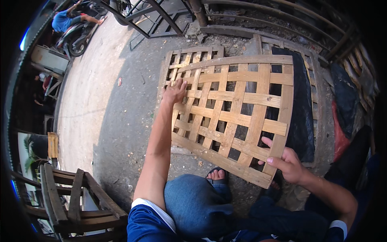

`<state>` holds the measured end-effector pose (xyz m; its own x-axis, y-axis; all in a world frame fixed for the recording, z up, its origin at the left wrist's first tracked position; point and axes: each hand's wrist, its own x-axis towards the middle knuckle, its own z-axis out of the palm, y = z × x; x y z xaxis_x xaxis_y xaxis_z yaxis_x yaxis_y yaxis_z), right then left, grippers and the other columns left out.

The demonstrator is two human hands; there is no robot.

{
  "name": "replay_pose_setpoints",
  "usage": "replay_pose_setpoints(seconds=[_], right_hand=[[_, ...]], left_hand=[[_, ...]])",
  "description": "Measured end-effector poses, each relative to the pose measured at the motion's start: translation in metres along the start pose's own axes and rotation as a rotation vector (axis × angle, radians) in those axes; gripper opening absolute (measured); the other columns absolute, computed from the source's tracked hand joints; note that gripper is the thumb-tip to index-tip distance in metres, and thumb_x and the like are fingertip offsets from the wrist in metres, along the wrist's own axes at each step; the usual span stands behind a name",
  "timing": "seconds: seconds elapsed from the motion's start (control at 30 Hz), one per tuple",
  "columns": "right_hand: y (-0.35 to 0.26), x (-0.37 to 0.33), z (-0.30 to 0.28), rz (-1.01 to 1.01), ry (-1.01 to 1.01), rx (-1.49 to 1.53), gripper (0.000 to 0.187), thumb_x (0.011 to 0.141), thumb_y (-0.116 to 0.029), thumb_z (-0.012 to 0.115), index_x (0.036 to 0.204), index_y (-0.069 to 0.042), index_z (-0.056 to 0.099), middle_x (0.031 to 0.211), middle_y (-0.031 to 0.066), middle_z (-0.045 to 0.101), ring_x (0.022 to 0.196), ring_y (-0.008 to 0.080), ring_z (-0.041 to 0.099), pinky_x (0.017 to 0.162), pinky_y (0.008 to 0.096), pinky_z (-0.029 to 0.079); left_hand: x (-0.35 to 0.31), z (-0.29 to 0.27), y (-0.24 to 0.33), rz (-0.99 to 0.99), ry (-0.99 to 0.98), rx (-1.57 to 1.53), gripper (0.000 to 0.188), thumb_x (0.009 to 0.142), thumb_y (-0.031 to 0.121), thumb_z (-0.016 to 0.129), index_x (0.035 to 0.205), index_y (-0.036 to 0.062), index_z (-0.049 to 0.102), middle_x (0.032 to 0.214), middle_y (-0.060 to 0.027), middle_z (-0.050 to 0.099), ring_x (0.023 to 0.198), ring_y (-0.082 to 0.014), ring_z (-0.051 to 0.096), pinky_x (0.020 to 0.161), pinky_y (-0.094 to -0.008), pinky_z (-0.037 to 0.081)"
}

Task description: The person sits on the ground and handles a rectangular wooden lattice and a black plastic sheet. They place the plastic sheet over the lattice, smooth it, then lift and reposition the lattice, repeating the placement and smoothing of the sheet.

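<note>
A woven panel of flat wooden strips [236, 117] with a pale wood frame spans the space in front of me, its right side raised toward me. My right hand [285, 163] is closed around the frame near its lower right corner, the thumb on top and fingers reaching through the lattice. At the panel's left side my left hand [175, 92] rests with fingers spread. Beneath it lies another lattice panel [165, 66], mostly covered; only its far left part shows. Black sheeting [302, 105] lies under the right side, over a further wooden lattice frame [315, 94].
A slatted wooden piece [76, 201] stands at lower left. Wooden rails [278, 16] run along the far right, with red sheeting [338, 129] nearer. A metal frame [161, 18] stands at the back. A person in blue [62, 22] sits on a parked motorbike [76, 42] at far left.
</note>
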<state>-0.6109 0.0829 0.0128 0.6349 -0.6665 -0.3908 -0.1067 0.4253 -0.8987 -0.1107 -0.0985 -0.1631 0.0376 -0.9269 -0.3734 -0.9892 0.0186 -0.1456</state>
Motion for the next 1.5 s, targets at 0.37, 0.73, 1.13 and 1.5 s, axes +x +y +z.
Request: replay_pose_setpoints(seconds=[0.37, 0.73, 1.13, 1.5], right_hand=[[0.0, -0.002, -0.001, 0.052, 0.088, -0.012, 0.07, 0.097, -0.016, 0.058, 0.153, 0.016, 0.029, 0.11, 0.0155, 0.072, 0.106, 0.016, 0.065, 0.103, 0.0333, 0.046], [-0.005, -0.007, 0.004, 0.072, 0.13, 0.043, 0.07, 0.095, -0.014, 0.058, 0.153, 0.014, 0.032, 0.112, 0.0158, 0.07, 0.108, 0.0173, 0.063, 0.103, 0.033, 0.045], [-0.028, -0.003, -0.004, -0.273, 0.111, -0.476, 0.062, 0.102, -0.024, 0.058, 0.147, 0.013, 0.041, 0.124, 0.0254, 0.069, 0.115, 0.0289, 0.068, 0.103, 0.0383, 0.049], [-0.059, 0.022, -0.024, -0.801, 0.269, -0.914, 0.043, 0.093, -0.024, 0.048, 0.113, 0.008, 0.07, 0.107, 0.0255, 0.071, 0.095, 0.0393, 0.067, 0.093, 0.0442, 0.05]], left_hand=[[-0.015, -0.002, -0.037, -0.112, 0.576, -0.584, 0.061, 0.109, 0.045, 0.037, 0.147, -0.0009, 0.049, 0.147, -0.0314, 0.049, 0.142, -0.0457, 0.042, 0.12, -0.0481, 0.033], [-0.05, -0.098, 0.219, 0.709, 0.43, -0.572, 0.064, 0.109, 0.048, 0.031, 0.162, 0.0121, 0.027, 0.17, -0.018, 0.015, 0.157, -0.0377, 0.012, 0.127, -0.0527, 0.011], [-0.085, 0.049, -0.049, -0.227, -0.176, -0.11, 0.06, 0.108, 0.052, 0.03, 0.162, 0.0283, 0.026, 0.171, -0.0067, 0.021, 0.155, -0.0408, 0.022, 0.119, -0.0688, 0.024], [-0.08, 0.054, -0.049, -0.223, 0.325, -0.705, 0.068, 0.108, 0.054, 0.031, 0.144, 0.0011, 0.053, 0.142, -0.0307, 0.054, 0.137, -0.0444, 0.048, 0.115, -0.0467, 0.039]])
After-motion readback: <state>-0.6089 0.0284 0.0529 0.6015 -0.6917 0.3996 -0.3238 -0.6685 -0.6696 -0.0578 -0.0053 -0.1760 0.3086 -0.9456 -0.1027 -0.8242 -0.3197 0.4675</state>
